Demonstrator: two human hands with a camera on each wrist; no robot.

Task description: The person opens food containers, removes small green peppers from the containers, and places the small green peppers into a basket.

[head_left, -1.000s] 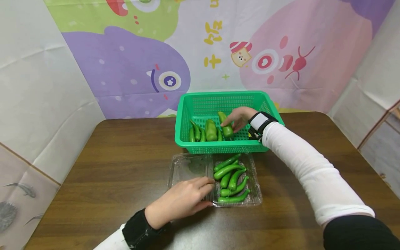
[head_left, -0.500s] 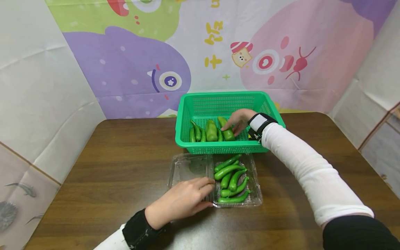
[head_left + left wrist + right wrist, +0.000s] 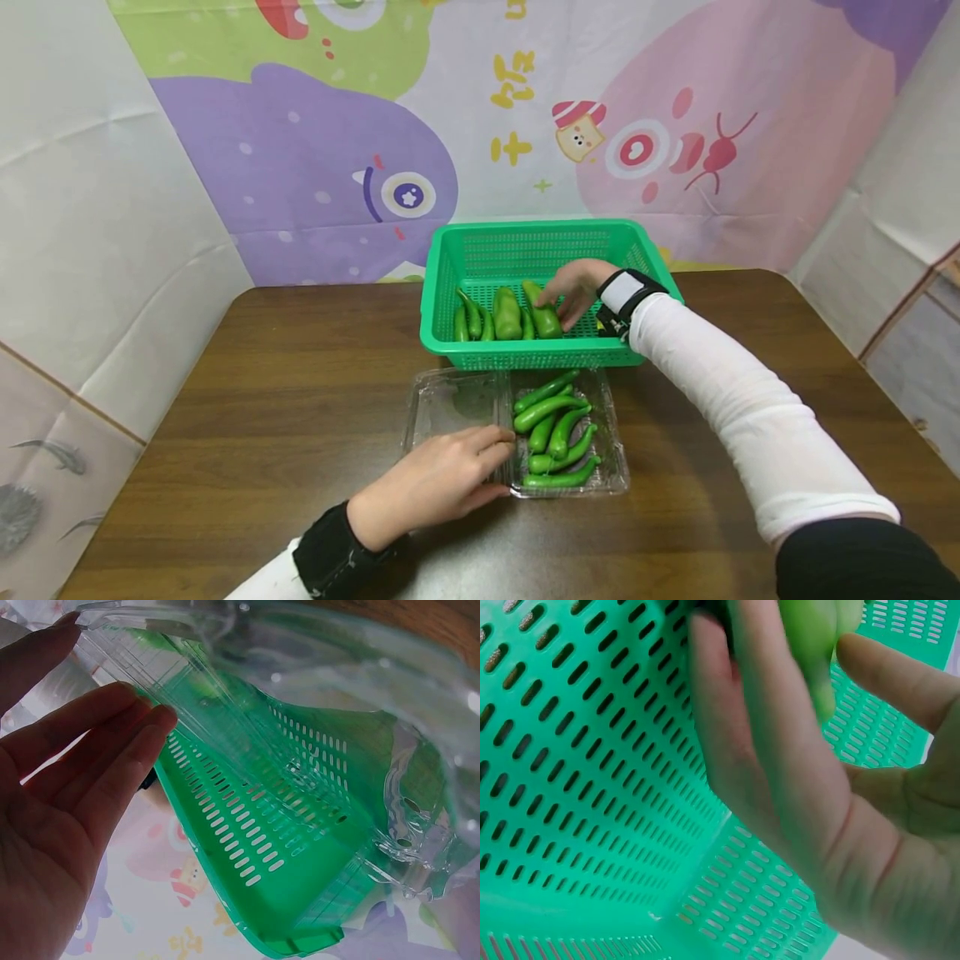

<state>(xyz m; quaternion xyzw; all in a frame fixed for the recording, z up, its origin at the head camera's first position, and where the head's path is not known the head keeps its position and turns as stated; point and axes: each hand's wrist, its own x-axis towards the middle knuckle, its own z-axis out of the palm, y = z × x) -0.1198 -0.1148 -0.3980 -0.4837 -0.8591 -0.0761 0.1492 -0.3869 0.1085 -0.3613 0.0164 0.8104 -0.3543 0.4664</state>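
In the head view my right hand [image 3: 577, 292] is inside the green plastic basket [image 3: 431, 333], beside a large light-green pepper [image 3: 542, 312] lying on its floor. The right wrist view shows loose, fairly straight fingers and the thumb near the pepper [image 3: 817, 645]; whether they touch it, I cannot tell. My left hand [image 3: 442, 475] rests on the hinge side of a clear plastic clamshell box [image 3: 450, 400]. Its fingertips and thumb touch the box wall in the left wrist view, fingers nearly straight. Several green chili peppers [image 3: 551, 410] lie in the box's right half.
Another large pepper [image 3: 507, 313] and several slim chili peppers [image 3: 474, 315] lie in the basket's left part. The basket stands at the back of the wooden table [image 3: 300, 367], before a cartoon-printed cloth [image 3: 517, 192]. The box sits directly in front of the basket.
My right hand has lowered the large pepper onto the basket floor, and its fingers have since loosened around it. The left hand and the box have stayed in place.
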